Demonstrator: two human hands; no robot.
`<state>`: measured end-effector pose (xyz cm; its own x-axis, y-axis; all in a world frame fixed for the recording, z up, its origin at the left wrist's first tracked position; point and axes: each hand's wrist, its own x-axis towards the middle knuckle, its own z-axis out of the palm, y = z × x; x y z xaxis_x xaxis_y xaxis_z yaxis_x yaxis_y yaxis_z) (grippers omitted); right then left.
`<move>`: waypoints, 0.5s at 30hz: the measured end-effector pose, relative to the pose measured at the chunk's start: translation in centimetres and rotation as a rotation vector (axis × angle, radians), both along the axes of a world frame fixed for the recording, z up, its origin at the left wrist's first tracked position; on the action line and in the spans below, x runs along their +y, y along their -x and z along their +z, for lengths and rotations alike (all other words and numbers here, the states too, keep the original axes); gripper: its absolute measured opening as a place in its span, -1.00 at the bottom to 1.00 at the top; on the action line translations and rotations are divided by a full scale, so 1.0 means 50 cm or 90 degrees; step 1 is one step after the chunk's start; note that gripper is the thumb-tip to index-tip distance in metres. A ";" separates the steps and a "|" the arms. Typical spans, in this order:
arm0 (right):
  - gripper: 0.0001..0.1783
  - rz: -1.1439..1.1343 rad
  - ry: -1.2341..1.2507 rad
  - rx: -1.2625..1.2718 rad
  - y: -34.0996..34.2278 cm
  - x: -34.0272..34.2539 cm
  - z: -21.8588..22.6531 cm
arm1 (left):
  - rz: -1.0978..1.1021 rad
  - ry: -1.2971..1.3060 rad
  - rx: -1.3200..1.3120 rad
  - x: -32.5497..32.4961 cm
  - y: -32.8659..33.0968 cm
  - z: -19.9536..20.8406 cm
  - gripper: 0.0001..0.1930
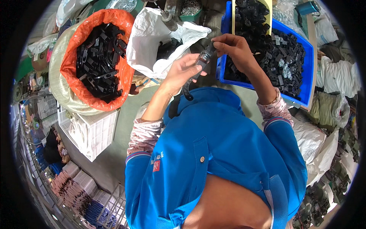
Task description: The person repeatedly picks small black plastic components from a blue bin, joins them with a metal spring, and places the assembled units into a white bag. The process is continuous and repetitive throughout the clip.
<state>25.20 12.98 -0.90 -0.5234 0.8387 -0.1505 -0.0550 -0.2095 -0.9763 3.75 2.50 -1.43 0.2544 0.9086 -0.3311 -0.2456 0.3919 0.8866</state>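
Note:
My left hand (178,74) is closed round a long black plastic part (196,73), which has a curved end hanging below the fingers. A shiny metal piece (205,58), perhaps a spring or ring, shows near its upper end. With thumb and fingertips my right hand (233,49) pinches a small black piece (210,49) at that same end. The two pieces meet or nearly meet at the metal. I cannot tell whether they are joined. Both hands are held between the white bag and the blue tub, in front of my blue apron (228,126).
To the left, an orange-lined sack (68,57) holds many black curved parts. A white bag (142,42) with black parts stands beside it, below a metal machine spindle (167,20). At right, a blue tub (310,72) holds small black blocks and a yellow bin (268,11). A white crate (91,133) supports the sack.

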 end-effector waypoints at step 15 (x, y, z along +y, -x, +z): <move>-0.76 0.023 -0.012 -0.022 0.012 -0.043 -0.003 | 0.017 -0.028 0.040 0.014 -0.021 0.000 -0.64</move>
